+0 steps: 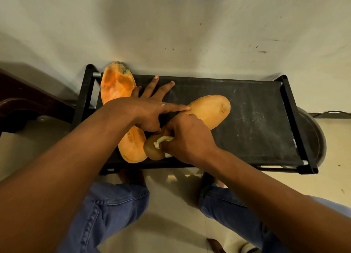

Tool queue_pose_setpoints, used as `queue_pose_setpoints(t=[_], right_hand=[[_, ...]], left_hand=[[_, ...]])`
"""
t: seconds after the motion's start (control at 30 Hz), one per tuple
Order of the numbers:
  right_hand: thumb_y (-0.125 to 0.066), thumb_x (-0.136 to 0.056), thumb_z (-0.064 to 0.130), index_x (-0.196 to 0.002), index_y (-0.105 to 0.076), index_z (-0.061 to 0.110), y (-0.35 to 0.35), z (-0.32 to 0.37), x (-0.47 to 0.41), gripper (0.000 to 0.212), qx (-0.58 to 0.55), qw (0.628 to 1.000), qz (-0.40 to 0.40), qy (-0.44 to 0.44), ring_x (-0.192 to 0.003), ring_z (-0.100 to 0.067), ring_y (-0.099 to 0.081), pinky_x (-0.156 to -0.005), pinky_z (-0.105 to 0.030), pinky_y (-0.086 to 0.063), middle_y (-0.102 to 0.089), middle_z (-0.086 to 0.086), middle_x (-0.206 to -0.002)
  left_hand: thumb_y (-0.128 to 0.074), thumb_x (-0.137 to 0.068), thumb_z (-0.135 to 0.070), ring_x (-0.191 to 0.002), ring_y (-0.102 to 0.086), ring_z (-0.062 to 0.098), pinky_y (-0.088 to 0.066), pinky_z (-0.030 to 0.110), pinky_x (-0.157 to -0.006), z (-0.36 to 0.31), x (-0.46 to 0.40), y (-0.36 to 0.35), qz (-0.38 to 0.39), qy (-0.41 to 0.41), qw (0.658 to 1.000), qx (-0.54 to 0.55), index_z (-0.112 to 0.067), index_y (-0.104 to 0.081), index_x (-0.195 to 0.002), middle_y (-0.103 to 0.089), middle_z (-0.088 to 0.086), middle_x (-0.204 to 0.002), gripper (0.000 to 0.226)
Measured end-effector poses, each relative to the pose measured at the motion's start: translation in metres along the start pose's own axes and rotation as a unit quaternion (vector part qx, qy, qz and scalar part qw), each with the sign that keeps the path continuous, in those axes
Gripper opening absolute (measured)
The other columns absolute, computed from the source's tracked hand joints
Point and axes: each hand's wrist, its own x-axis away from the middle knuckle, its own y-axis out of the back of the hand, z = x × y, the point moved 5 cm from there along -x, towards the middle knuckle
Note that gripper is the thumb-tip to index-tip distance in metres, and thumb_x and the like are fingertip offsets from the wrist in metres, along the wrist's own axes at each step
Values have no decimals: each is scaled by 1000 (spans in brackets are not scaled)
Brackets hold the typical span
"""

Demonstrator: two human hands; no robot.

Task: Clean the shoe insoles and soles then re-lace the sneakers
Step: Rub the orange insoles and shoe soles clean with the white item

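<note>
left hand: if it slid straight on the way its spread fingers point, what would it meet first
The left hand points up and away over the black rack top. Bare fabric lies ahead, then probably the rack's rear bar and the wall; depth is unclear.

Dim, warm indoor light from above; soft shadows pooled on the floor (pixel 171 205) beneath the rack (pixel 256 131) and across the wall (pixel 171 34). Strong wide-angle bowing at the edges, forearms stretched large. Slight softness throughout, no harsh glare
</note>
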Motion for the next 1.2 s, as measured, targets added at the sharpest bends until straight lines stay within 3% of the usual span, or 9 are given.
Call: queue_pose_setpoints(t=[0.23,0.43,0.63,0.9,1.07,1.2], right_hand=[[-86,-72,31,-82,-79,19,-8,5,1,17,-54,997,46,-1,-73,-15,-67,-64,-42,-59,-74,2,-82],[-79,-78,36,-86,-75,21,4,5,3,17,42,998,-35,6,-67,-19,-64,-55,-34,-54,-68,1,-78],[-88,-71,34,-87,-80,20,-7,9,1,22,-60,996,66,6,-74,-13,-68,-66,-41,-59,-75,3,-84],[-79,-79,38,-95,-74,21,20,-3,-4,24,101,995,17,-10,-76,-16,-63,-52,-29,-50,-66,1,-94],[-81,-78,29,-92,-77,17,13,2,-6,19,39,997,69,18,-79,-18,-65,-66,-40,-59,-70,-1,-91],[-80,-77,33,-94,-78,20,0,16,1,22,36,996,65,52,-76,-21,-65,-63,-42,-58,-72,-1,-87]], left_hand=[[-68,-90,-13,-143,44,26,10,62,-121,-1,1,1,3,6,1000,-3,-74,-6,-144,39,-15,-159,102],[-71,-90,-21,-143,44,26,9,63,-121,-1,0,1,3,4,1000,4,-74,-9,-144,38,-15,-159,97],[-67,-86,-8,-142,44,25,10,62,-121,0,-1,1,8,12,1000,2,-76,-6,-142,39,-16,-159,107],[-75,-86,-21,-143,43,26,7,64,-121,0,-1,0,2,8,1000,-4,-70,-11,-146,39,-17,-158,100],[-71,-87,-15,-143,44,26,8,64,-121,-1,-1,1,4,7,1000,0,-73,-9,-144,39,-16,-159,102],[-67,-89,-11,-142,45,27,9,64,-120,-2,0,1,12,15,1000,-9,-74,-5,-143,40,-13,-158,104]])
